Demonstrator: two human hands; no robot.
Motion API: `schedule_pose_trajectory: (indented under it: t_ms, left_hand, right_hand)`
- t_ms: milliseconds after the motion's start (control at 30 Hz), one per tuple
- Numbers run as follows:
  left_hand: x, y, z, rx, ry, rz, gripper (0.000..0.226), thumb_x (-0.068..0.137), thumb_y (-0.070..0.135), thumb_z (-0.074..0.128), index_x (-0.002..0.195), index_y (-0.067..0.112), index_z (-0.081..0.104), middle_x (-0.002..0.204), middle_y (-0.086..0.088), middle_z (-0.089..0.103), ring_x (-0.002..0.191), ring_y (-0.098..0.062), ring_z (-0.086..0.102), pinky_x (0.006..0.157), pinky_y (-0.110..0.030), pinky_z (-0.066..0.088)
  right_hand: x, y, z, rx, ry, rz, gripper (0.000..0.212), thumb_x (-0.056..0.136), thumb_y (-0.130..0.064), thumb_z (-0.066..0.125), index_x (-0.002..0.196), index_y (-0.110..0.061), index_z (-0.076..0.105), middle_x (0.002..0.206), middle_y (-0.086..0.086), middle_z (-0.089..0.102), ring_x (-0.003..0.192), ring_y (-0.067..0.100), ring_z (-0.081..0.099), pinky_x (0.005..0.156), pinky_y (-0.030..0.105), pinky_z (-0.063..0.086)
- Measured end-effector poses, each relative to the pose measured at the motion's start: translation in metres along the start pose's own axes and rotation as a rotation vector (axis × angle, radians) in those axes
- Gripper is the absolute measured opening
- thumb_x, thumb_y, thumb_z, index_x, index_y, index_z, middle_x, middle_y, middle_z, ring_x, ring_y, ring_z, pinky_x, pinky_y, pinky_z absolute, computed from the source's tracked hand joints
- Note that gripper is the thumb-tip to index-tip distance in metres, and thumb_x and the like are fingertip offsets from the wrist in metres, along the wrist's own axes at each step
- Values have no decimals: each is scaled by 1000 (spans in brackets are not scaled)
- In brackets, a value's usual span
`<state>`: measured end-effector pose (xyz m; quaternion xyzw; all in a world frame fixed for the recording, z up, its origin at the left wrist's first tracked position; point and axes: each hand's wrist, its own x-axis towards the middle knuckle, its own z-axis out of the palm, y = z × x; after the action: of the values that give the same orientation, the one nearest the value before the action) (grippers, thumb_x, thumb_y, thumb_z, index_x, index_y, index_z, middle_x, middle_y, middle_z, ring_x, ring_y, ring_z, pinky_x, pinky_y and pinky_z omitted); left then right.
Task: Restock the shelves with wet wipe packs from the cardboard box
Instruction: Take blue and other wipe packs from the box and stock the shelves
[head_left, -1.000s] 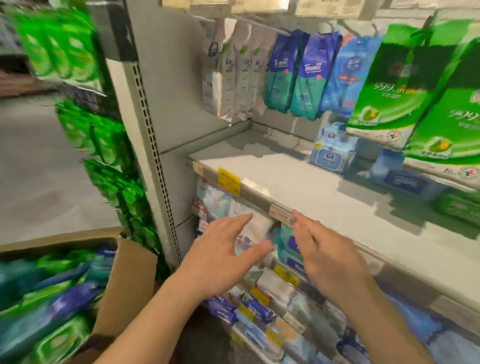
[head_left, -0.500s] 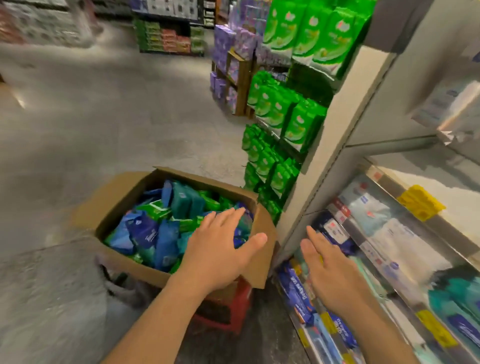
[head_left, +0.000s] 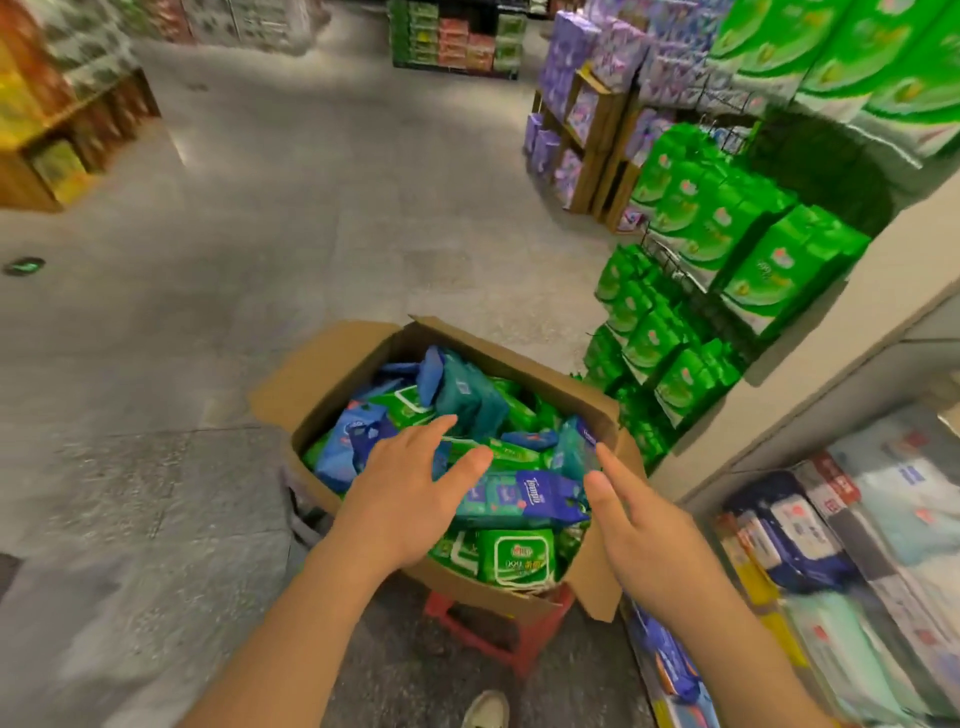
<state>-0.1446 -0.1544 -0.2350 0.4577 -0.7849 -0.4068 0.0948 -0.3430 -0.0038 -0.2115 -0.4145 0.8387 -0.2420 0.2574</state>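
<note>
Head camera: both hands spread above the stock box.
Left hand (head_left: 410, 499) and right hand (head_left: 641, 535) hover flat-fingered, holding nothing, over the brown cardboard box (head_left: 332, 374) heaped with green and blue wet wipe packs (head_left: 517, 558), perched on a red plastic stool (head_left: 498, 631) beside the shelves (head_left: 852, 551).

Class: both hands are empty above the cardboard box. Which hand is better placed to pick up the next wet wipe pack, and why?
Probably the left hand: it hovers open directly over the packs in the cardboard box. The right hand hangs by the box's right edge.
</note>
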Motion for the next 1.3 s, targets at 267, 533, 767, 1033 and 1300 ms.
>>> schedule_pose_trajectory:
  t_ms: [267, 533, 767, 1033, 1300]
  left_hand:
    - [48, 4, -8, -64, 109, -93, 77, 89, 81, 39, 152, 37, 44, 157, 16, 44, 147, -6, 34, 120, -33, 28]
    - [75, 3, 7, -117, 54, -223, 59, 99, 60, 48, 150, 32, 49, 150, 14, 50, 137, -6, 46, 113, -30, 34]
    - [105, -17, 1, -117, 14, -292, 53, 101, 59, 45, 148, 35, 50, 121, 26, 50, 116, -1, 48, 98, -26, 35]
    - [154, -66, -16, -114, -80, -273, 56, 99, 63, 47, 147, 34, 51, 136, 22, 57, 124, -3, 54, 105, -27, 38]
    - [205, -116, -38, -187, -127, -292, 48, 99, 61, 50, 139, 37, 57, 118, 23, 60, 118, -4, 59, 108, -38, 47]
  right_hand:
    - [81, 18, -3, 60, -97, 26, 74, 89, -76, 23, 156, -47, 32, 156, -9, 48, 138, 13, 49, 95, 23, 37]
    - [126, 41, -3, 52, -200, 60, 74, 88, -76, 22, 156, -47, 29, 153, -6, 51, 133, 15, 54, 92, 28, 43]
    - [150, 44, 12, 22, -148, 32, 72, 93, -72, 33, 155, -38, 38, 145, -4, 59, 133, 15, 55, 100, 33, 48]
    - [205, 2, 73, 58, -67, 103, 45, 98, -51, 57, 135, -26, 61, 109, -10, 70, 102, 11, 65, 90, 31, 49]
    - [288, -46, 151, -53, 43, 136, 57, 94, -42, 68, 137, -7, 58, 129, 15, 62, 123, 31, 56, 107, 39, 42]
